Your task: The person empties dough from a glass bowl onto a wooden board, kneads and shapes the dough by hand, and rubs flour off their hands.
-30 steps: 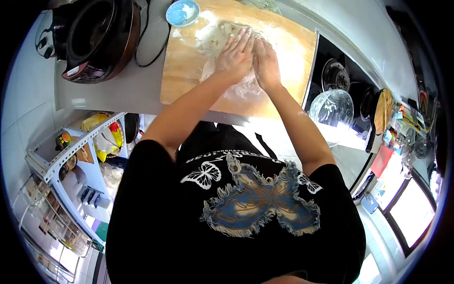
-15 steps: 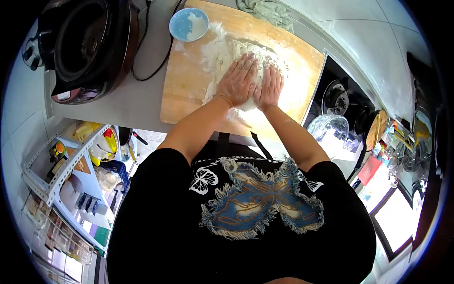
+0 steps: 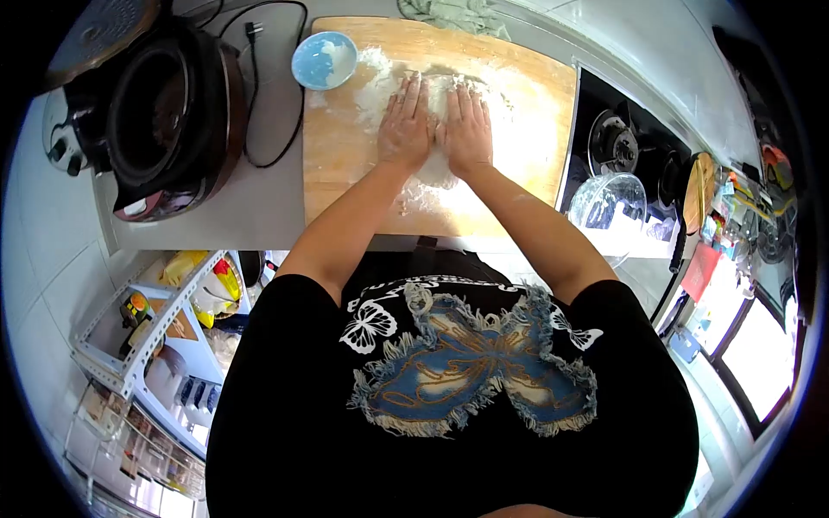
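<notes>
Both palms press down on a floury lump of dough [image 3: 439, 173] in the middle of a wooden board [image 3: 345, 194]. My left hand [image 3: 406, 128] lies on the left part, fingers stretched forward. Beside it, my right hand [image 3: 467, 131] covers the right part in the same flat way. The dough shows between the hands and past the fingertips; the rest is hidden under them. Loose flour [image 3: 373, 86] is scattered over the board around it. At the board's far left corner stands a small blue bowl [image 3: 313, 65] with some white flour inside.
A black cooker [image 3: 186, 186] with its lid raised stands left, its power cord [image 3: 251, 129] on the counter. Right are a gas stove [image 3: 613, 142] and a clear bowl [image 3: 609, 203]. A greenish cloth [image 3: 453, 15] lies behind the board. A shelf [image 3: 164, 319] stands lower left.
My hands have moved slightly apart and now point straight forward, side by side, where before the left one angled across toward the right. The camera view has shifted a little.
</notes>
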Demonstrator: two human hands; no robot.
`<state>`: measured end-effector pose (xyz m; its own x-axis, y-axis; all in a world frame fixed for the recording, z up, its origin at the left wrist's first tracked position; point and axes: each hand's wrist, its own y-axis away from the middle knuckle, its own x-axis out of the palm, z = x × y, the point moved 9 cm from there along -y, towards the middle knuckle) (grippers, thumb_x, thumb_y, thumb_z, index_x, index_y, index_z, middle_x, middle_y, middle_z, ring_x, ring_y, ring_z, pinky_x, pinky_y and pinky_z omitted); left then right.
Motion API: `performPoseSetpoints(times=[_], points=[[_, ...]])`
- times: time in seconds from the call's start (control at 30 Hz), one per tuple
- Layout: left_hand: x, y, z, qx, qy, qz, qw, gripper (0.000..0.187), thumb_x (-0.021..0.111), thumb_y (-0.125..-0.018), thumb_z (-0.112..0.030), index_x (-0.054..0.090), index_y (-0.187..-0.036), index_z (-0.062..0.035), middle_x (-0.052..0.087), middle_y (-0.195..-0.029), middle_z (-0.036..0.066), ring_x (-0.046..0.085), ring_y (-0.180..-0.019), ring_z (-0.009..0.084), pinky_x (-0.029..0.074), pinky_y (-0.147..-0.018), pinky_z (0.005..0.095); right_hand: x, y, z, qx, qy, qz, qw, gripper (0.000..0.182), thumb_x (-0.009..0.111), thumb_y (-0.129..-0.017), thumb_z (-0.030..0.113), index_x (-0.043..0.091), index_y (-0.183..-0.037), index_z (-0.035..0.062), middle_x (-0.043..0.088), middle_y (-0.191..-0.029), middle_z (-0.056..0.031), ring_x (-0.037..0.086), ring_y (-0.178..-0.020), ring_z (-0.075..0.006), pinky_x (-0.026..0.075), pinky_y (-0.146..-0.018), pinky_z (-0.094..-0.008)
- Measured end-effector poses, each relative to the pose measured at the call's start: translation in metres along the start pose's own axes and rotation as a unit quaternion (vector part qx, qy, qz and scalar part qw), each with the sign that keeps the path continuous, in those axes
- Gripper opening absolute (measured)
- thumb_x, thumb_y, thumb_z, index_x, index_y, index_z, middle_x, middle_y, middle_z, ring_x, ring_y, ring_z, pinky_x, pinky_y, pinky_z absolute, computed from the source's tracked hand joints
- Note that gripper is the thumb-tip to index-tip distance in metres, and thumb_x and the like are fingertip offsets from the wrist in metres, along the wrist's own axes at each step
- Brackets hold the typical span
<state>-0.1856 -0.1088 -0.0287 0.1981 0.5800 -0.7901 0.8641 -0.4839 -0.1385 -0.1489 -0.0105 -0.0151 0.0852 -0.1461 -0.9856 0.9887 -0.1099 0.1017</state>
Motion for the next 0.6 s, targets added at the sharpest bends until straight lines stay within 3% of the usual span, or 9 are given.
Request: performPoseSetpoints(times=[0.03, 0.17, 0.37, 0.47, 0.5, 0.6], points=[[0.001, 0.001, 0.0, 0.004, -0.005, 0.001, 1.0, 0.059, 0.051, -0.096, -0.027, 0.04, -0.149, -0.0021, 0.034, -0.159, 0.014, 0.03, -0.148, 0.0317, 0.025, -0.121, 0.0446, -0.003, 0.0, 0.001, 0.001, -0.023, -0.03, 0.999, 0.06, 0.052, -0.093, 0.027, 0.041, -0.146, 0.0022, 0.037, -0.154, -0.0183, 0.033, -0.143, -0.0408, 0.021, -0.121, -0.0495], [-0.002, -0.004, 0.001, 0.022, -0.01, 0.006, 1.0, 0.057, 0.047, -0.098, -0.024, 0.039, -0.15, -0.0025, 0.035, -0.158, 0.015, 0.031, -0.147, 0.0322, 0.025, -0.121, 0.0457, -0.001, -0.006, -0.003, 0.015, -0.045, -0.034, 0.998, 0.061, 0.053, -0.091, 0.027, 0.043, -0.146, 0.0042, 0.04, -0.153, -0.0183, 0.033, -0.143, -0.0404, 0.022, -0.12, -0.0502], [-0.002, -0.007, 0.003, 0.047, -0.016, 0.002, 0.999, 0.055, 0.05, -0.097, -0.026, 0.043, -0.147, -0.0035, 0.037, -0.157, 0.014, 0.034, -0.146, 0.0319, 0.025, -0.12, 0.0474, -0.007, -0.005, -0.001, 0.009, -0.04, -0.084, 0.996, 0.061, 0.054, -0.091, 0.034, 0.044, -0.146, 0.0092, 0.045, -0.148, -0.0165, 0.037, -0.14, -0.0374, 0.025, -0.118, -0.0513], [0.002, -0.001, 0.007, 0.009, -0.054, 0.044, 0.998, 0.055, 0.047, -0.1, -0.03, 0.042, -0.149, -0.0054, 0.036, -0.158, 0.012, 0.032, -0.147, 0.0305, 0.023, -0.121, 0.0469, -0.003, -0.005, -0.005, -0.009, -0.051, -0.047, 0.998, 0.055, 0.054, -0.096, 0.032, 0.046, -0.145, 0.0093, 0.043, -0.151, -0.0151, 0.037, -0.14, -0.037, 0.026, -0.118, -0.0502], [-0.003, 0.006, 0.005, -0.023, -0.048, 0.051, 0.997, 0.054, 0.043, -0.102, -0.033, 0.042, -0.149, -0.0069, 0.034, -0.16, 0.01, 0.029, -0.149, 0.0282, 0.02, -0.123, 0.0455, -0.009, -0.005, -0.006, -0.023, -0.054, -0.02, 0.998, 0.049, 0.054, -0.098, 0.027, 0.05, -0.142, 0.0071, 0.048, -0.147, -0.017, 0.041, -0.137, -0.0366, 0.03, -0.117, -0.0463], [0.007, 0.017, -0.023, 0.014, -0.089, 0.018, 0.996, 0.052, 0.039, -0.105, -0.035, 0.043, -0.149, -0.0086, 0.032, -0.161, 0.009, 0.025, -0.15, 0.0252, 0.018, -0.124, 0.0429, -0.023, -0.01, -0.032, -0.009, -0.121, 0.003, 0.993, 0.05, 0.055, -0.097, 0.027, 0.049, -0.143, 0.0062, 0.054, -0.142, -0.0155, 0.046, -0.135, -0.032, 0.033, -0.116, -0.0424]])
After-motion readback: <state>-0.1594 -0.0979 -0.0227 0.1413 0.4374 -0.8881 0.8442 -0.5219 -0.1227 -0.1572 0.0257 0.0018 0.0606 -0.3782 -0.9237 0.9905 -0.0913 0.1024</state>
